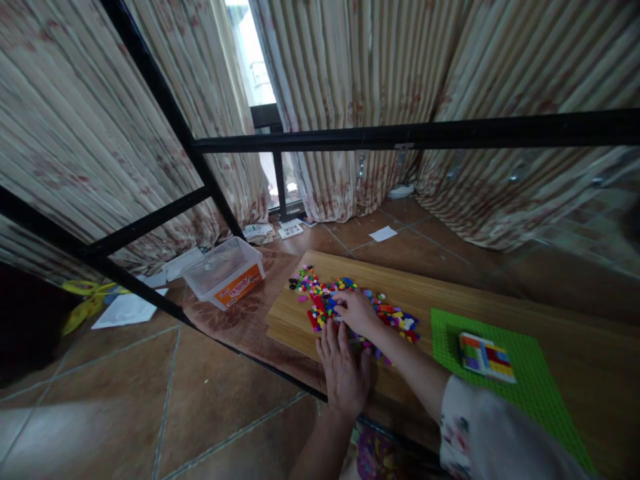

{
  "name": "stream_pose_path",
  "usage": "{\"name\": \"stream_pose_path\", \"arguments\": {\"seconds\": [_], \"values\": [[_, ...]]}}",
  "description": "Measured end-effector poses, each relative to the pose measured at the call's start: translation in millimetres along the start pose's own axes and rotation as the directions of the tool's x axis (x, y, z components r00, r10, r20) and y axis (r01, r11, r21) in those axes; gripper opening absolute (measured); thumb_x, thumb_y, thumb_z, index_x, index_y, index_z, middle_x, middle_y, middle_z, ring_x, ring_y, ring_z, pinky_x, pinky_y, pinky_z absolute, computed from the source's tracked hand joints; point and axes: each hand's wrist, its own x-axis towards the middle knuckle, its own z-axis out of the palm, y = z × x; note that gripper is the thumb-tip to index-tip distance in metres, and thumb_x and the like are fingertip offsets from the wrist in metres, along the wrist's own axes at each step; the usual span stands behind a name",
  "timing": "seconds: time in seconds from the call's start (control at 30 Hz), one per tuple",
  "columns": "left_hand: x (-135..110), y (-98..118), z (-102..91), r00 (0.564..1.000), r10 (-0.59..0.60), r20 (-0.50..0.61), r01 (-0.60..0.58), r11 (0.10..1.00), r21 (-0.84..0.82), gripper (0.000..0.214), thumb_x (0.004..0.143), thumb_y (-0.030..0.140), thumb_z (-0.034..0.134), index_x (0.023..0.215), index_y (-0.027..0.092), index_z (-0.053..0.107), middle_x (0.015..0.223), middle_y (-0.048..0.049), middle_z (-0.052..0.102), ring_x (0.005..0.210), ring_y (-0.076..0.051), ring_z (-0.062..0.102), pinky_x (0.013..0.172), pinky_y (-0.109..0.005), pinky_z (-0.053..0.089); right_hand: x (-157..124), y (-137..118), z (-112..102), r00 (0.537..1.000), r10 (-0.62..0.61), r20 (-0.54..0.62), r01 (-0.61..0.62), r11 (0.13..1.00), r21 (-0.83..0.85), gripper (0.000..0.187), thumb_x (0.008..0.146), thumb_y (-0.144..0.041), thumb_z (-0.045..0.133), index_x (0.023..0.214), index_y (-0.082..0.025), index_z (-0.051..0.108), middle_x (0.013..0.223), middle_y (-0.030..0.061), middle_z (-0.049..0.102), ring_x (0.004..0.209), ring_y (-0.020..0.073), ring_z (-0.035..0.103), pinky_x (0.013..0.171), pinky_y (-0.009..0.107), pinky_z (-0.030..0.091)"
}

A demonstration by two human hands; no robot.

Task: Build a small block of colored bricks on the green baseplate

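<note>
My left hand (344, 373) lies flat, fingers stretched out, on the wooden table (550, 293) at the near edge of a pile of small coloured bricks (350, 303). Just beyond it my right hand (356, 311) rests on the pile with its fingers curled down among the bricks; what they pinch, if anything, is hidden. To the right lies a green baseplate (530, 387) carrying a small block built of coloured bricks (486, 357).
A clear plastic tub with an orange label (225, 272) stands at the table's left end on a brown mat. A black metal frame (400, 137) crosses the view. Curtains hang behind, and papers (127, 310) lie on the tiled floor.
</note>
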Motion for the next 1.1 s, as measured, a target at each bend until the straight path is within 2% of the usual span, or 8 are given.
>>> {"name": "stream_pose_path", "arguments": {"seconds": [0.2, 0.33, 0.4, 0.63, 0.83, 0.93, 1.0, 1.1], "values": [[3.1, -10.3, 6.4, 0.997, 0.073, -0.037, -0.074, 0.997, -0.024, 0.054, 0.090, 0.034, 0.053, 0.136, 0.008, 0.042, 0.143, -0.0244, 0.042, 0.136, -0.036, 0.036, 0.108, -0.059, 0.033, -4.1, -8.0, -3.7, 0.999, 0.023, -0.028, -0.024, 0.999, -0.038, 0.025, 0.083, -0.014, 0.053, 0.095, -0.022, 0.072, 0.092, 0.0046, 0.074, 0.091, 0.0184, 0.065, 0.086, 0.029, 0.044], [3.7, -12.5, 5.7, 0.994, 0.100, -0.037, -0.102, 0.993, -0.055, 0.054, 0.088, 0.032, 0.054, 0.135, 0.009, 0.042, 0.143, -0.0244, 0.042, 0.136, -0.037, 0.036, 0.107, -0.059, 0.033, -5.3, -12.8, -3.2, 0.999, 0.000, -0.033, -0.002, 0.999, -0.050, 0.021, 0.082, -0.021, 0.059, 0.099, -0.021, 0.071, 0.105, 0.0070, 0.071, 0.104, 0.0208, 0.061, 0.097, 0.032, 0.039], [2.8, -12.8, 3.8, 0.994, 0.106, -0.038, -0.109, 0.990, -0.087, 0.054, 0.088, 0.031, 0.055, 0.136, 0.010, 0.041, 0.142, -0.0232, 0.042, 0.137, -0.036, 0.035, 0.108, -0.058, 0.034, -7.2, -12.6, -0.8, 1.000, -0.014, -0.018, 0.013, 0.999, -0.041, 0.027, 0.078, -0.022, 0.064, 0.105, -0.022, 0.070, 0.111, 0.0065, 0.070, 0.108, 0.0215, 0.059, 0.098, 0.033, 0.039], [0.6, -19.6, 0.4, 0.990, 0.123, -0.062, -0.133, 0.974, -0.184, 0.053, 0.089, 0.031, 0.055, 0.138, 0.015, 0.040, 0.141, -0.0191, 0.044, 0.137, -0.031, 0.036, 0.107, -0.055, 0.038, -15.7, 4.1, 1.6, 1.000, -0.011, -0.023, 0.012, 1.000, 0.023, 0.028, 0.078, -0.014, 0.061, 0.104, -0.020, 0.071, 0.102, 0.0078, 0.072, 0.098, 0.0221, 0.063, 0.091, 0.035, 0.044], [5.1, -26.6, -2.3, 0.989, 0.112, -0.097, -0.134, 0.955, -0.265, 0.048, 0.089, 0.030, 0.056, 0.134, 0.017, 0.045, 0.139, -0.0171, 0.047, 0.136, -0.030, 0.038, 0.109, -0.054, 0.036, -25.6, 14.5, -17.0, 0.993, -0.014, -0.114, 0.028, 0.992, 0.119, 0.028, 0.082, -0.014, 0.056, 0.104, -0.022, 0.071, 0.098, 0.0049, 0.073, 0.091, 0.0186, 0.066, 0.085, 0.031, 0.048], [14.5, -18.4, -9.9, 0.992, 0.040, -0.116, -0.078, 0.935, -0.347, 0.044, 0.088, 0.032, 0.057, 0.129, 0.017, 0.051, 0.131, -0.0166, 0.055, 0.129, -0.030, 0.046, 0.106, -0.052, 0.039, -39.0, 17.1, -30.7, 0.985, -0.018, -0.173, 0.045, 0.987, 0.153, 0.029, 0.083, -0.014, 0.055, 0.107, -0.024, 0.070, 0.098, 0.0035, 0.073, 0.090, 0.0181, 0.065, 0.083, 0.031, 0.049], [24.2, -5.5, -15.7, 0.993, -0.076, -0.086, 0.029, 0.890, -0.454, 0.042, 0.088, 0.036, 0.057, 0.125, 0.016, 0.055, 0.120, -0.0159, 0.061, 0.116, -0.028, 0.056, 0.099, -0.047, 0.045, -52.1, 17.1, -38.8, 0.977, -0.026, -0.213, 0.060, 0.986, 0.157, 0.029, 0.083, -0.014, 0.056, 0.107, -0.025, 0.070, 0.101, 0.0033, 0.072, 0.095, 0.0190, 0.064, 0.089, 0.034, 0.048], [38.9, 20.4, -21.5, 0.974, -0.188, 0.126, 0.221, 0.669, -0.710, 0.040, 0.088, 0.043, 0.055, 0.117, 0.016, 0.060, 0.102, -0.0109, 0.068, 0.089, -0.021, 0.065, 0.079, -0.033, 0.053, -76.6, 15.1, -46.6, 0.953, -0.092, -0.290, 0.131, 0.984, 0.118, 0.029, 0.084, -0.013, 0.055, 0.107, -0.025, 0.069, 0.106, 0.0043, 0.070, 0.102, 0.0198, 0.061, 0.095, 0.037, 0.045]]}}
